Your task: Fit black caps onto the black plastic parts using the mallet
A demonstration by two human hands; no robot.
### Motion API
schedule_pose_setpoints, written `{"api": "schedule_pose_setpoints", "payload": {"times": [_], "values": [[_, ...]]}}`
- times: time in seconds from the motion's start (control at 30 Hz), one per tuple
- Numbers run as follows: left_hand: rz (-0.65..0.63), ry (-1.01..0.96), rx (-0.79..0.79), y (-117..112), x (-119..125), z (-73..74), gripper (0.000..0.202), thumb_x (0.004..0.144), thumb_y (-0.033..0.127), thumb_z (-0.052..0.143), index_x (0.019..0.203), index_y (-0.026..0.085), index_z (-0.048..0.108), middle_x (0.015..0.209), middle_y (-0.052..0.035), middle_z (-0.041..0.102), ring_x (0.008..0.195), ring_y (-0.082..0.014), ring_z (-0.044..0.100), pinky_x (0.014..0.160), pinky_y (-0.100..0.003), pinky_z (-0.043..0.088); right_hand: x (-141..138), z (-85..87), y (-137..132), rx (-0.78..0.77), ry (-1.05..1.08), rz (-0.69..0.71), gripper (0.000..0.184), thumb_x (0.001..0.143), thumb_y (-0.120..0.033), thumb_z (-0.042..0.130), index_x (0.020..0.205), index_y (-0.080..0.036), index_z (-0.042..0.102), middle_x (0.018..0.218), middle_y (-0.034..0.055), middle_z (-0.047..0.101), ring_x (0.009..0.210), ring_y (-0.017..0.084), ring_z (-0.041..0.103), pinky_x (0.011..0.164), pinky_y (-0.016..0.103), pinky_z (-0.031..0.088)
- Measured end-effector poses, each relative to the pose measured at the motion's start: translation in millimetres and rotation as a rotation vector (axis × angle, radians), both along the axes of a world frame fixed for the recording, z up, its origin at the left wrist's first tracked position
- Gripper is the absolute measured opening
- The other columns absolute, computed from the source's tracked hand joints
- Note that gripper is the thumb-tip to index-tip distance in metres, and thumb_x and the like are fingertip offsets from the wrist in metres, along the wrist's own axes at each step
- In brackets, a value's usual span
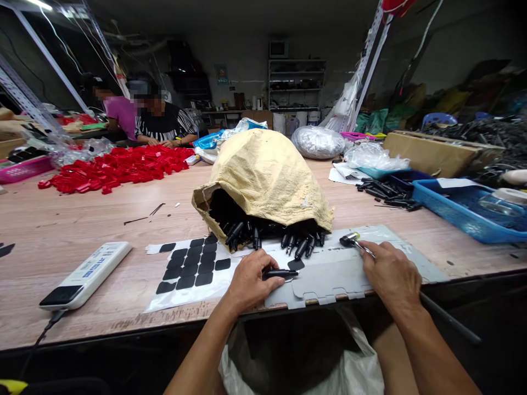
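Observation:
My left hand (251, 277) is closed on a slim black plastic part (282, 272), pressing it down on the grey cardboard sheet (329, 274) at the table's front edge. My right hand (389, 274) grips a small hammer (351, 240) by its handle, the metal head resting on the cardboard to the left of the hand. Just beyond lies a tan sack (267, 175), open toward me, with several black plastic parts (296, 244) spilling from its mouth. A white sheet of black square pads (193, 266) sits left of my left hand.
A white device with a cable (84, 274) lies front left. Red parts (119, 164) are heaped far left, where two people sit. A blue tray (465, 211) and loose black parts (387, 192) stand at right. A plastic bag (304, 356) hangs below the table edge.

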State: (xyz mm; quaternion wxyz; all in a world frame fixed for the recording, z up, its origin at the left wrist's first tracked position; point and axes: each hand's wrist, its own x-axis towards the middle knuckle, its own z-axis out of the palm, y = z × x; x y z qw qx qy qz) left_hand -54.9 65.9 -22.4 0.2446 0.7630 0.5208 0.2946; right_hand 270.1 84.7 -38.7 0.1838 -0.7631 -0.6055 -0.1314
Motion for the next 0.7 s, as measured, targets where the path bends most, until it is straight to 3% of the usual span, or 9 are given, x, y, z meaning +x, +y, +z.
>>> {"api": "schedule_pose_setpoints", "payload": {"times": [0.23, 0.4, 0.7], "values": [[-0.033, 0.023, 0.034, -3.0, -1.3, -0.9, 0.011, 0.089, 0.033, 0.069, 0.091, 0.022, 0.07, 0.089, -0.0026, 0.063, 0.088, -0.0208, 0.058, 0.08, -0.033, 0.041, -7.3, -15.5, 5.5, 0.13, -0.063, -0.023, 0.029, 0.097, -0.029, 0.057, 0.119, -0.025, 0.076, 0.091, 0.0074, 0.064, 0.077, 0.02, 0.046, 0.066, 0.033, 0.024], [-0.033, 0.047, 0.064, -4.4, -1.4, -2.8, 0.024, 0.102, 0.034, 0.049, 0.092, 0.021, 0.067, 0.092, -0.0037, 0.062, 0.09, -0.0208, 0.057, 0.082, -0.034, 0.04, -8.3, -14.9, 3.1, 0.128, -0.084, -0.021, 0.03, 0.098, -0.029, 0.055, 0.12, -0.025, 0.075, 0.091, 0.0073, 0.063, 0.076, 0.019, 0.044, 0.066, 0.033, 0.022], [-0.031, 0.12, 0.091, -2.7, -1.1, -4.8, 0.036, 0.106, 0.036, 0.036, 0.084, 0.021, 0.06, 0.088, -0.0043, 0.06, 0.086, -0.0211, 0.054, 0.08, -0.036, 0.039, -9.5, -16.0, 4.0, 0.14, -0.081, -0.038, 0.03, 0.099, -0.03, 0.054, 0.12, -0.025, 0.074, 0.091, 0.0076, 0.063, 0.077, 0.02, 0.045, 0.067, 0.034, 0.022]]}}
